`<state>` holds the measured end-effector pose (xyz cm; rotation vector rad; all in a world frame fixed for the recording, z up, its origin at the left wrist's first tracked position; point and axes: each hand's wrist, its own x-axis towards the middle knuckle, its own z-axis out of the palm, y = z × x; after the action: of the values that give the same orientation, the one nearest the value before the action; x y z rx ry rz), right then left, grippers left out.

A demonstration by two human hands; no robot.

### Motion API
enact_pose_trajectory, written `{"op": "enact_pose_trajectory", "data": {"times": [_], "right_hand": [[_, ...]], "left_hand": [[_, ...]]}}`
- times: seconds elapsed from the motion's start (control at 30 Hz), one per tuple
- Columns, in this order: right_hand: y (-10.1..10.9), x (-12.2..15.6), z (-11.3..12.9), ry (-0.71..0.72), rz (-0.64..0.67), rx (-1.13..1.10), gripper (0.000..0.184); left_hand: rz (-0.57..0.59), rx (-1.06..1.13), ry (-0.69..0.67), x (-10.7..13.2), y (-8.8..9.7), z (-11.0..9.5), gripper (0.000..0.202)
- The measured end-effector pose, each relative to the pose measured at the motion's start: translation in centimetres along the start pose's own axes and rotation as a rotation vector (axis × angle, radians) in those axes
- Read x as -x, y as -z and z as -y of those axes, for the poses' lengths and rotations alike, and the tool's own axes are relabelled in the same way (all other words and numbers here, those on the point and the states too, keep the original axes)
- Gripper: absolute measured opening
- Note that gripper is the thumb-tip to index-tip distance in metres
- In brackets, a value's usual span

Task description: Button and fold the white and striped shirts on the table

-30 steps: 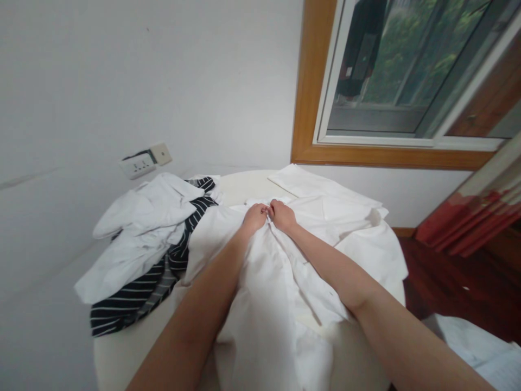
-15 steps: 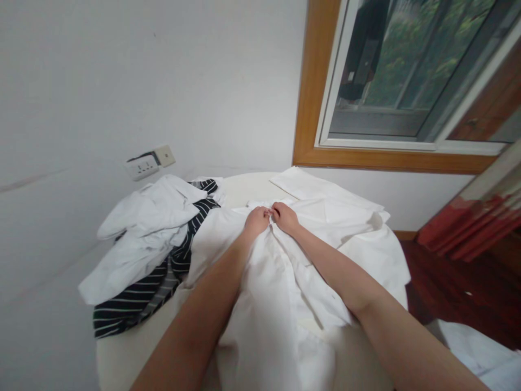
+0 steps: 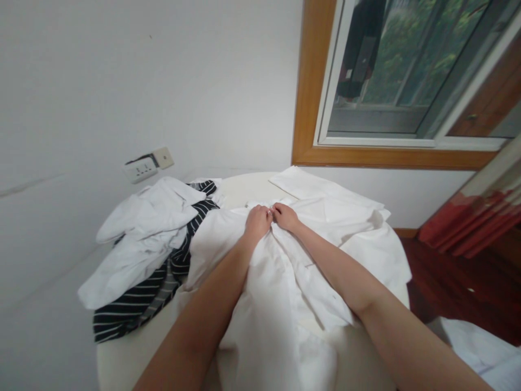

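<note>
A white shirt (image 3: 271,293) lies spread over the round cream table (image 3: 240,190), its front edges running down toward me. My left hand (image 3: 259,219) and my right hand (image 3: 285,216) meet at the shirt's upper middle, both closed in a pinch on its cloth. The fingertips almost touch each other. Whatever small part sits between them, perhaps the placket edge, is too small to make out. Gathered folds run down from the pinched spot between my forearms.
White garments (image 3: 142,217) and a black striped cloth (image 3: 134,298) are heaped at the table's left. A wall socket (image 3: 140,170) is behind them. A wood-framed window (image 3: 391,156) and red curtain (image 3: 474,222) stand at the right. White cloth (image 3: 480,347) shows lower right.
My left hand has turned slightly and its fingers have shifted a little at the pinched cloth. The right hand keeps its hold. The view has moved very slightly.
</note>
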<state>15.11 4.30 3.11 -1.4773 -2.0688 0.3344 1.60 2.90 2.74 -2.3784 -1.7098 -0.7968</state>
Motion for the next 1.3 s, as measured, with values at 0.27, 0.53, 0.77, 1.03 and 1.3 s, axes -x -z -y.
{"op": "enact_pose_trajectory", "data": {"times": [0.27,0.53,0.77,1.03,1.3], "right_hand": [[0.0,0.4,0.2,0.013,-0.058,0.013,0.022],[-0.4,-0.3,-1.1,0.091,-0.109,-0.264,0.015],[-0.8,-0.4,-1.6,0.037,-0.073,-0.464,0.016],[-1.1,-0.5,-2.4,0.064,-0.015,-0.571,0.015],[-0.4,0.1,-1.8,0.059,-0.133,-0.411,0.015]], "left_hand": [[-0.012,0.091,-0.012,-0.7,-0.5,0.9,0.018],[0.012,0.391,0.06,-1.3,-1.4,2.4,0.017],[0.028,0.375,0.102,-1.4,-1.1,2.0,0.018],[0.029,0.388,0.122,-1.5,-1.2,2.1,0.019],[-0.102,0.235,0.081,-0.6,-0.1,2.0,0.018]]}}
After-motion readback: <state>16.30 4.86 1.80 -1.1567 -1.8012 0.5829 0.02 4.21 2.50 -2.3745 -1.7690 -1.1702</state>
